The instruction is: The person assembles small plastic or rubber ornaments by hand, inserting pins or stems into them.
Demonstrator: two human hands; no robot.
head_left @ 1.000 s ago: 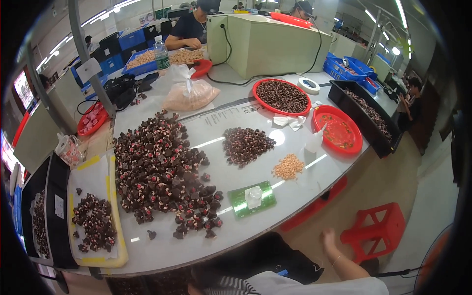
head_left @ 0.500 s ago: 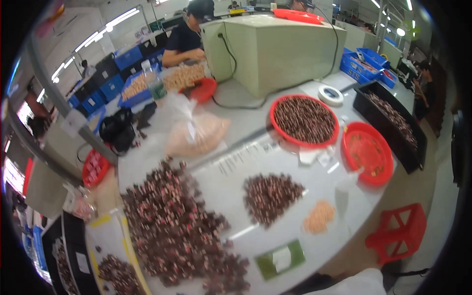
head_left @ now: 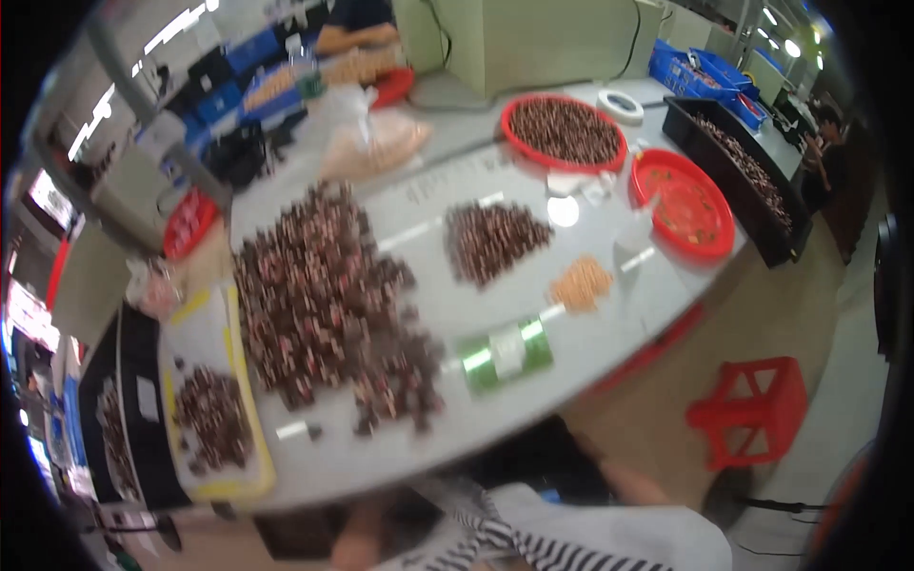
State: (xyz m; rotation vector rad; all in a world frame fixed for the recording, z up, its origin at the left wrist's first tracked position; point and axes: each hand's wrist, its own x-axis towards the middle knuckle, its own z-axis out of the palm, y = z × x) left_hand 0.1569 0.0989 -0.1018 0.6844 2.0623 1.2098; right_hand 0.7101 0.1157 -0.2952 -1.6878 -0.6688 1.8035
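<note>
Neither my left hand nor my right hand can be made out; below the table edge are white and striped cloth [head_left: 609, 528] and blurred patches of bare skin. On the table lies a large spread heap of small dark brown pieces [head_left: 305, 295] with pinkish parts. To its right is a smaller pile of similar pieces [head_left: 495, 240]. A little mound of peach-coloured bits [head_left: 581, 284] sits beside that pile. Nearer the front edge is a flat green rectangle [head_left: 481, 364] with a white patch. The picture is blurred.
A red round tray of dark pieces [head_left: 566, 133], a red tray with a few bits [head_left: 681, 205] and a long black bin [head_left: 743, 176] stand at right. A tied clear bag [head_left: 371, 147] lies at the back. A yellow-edged tray [head_left: 243, 381] is at left, a red stool [head_left: 752, 409] at right.
The view has tilted downward, so the table sits higher in the picture. More cloth and the front table edge now show. The things on the table look unmoved.
</note>
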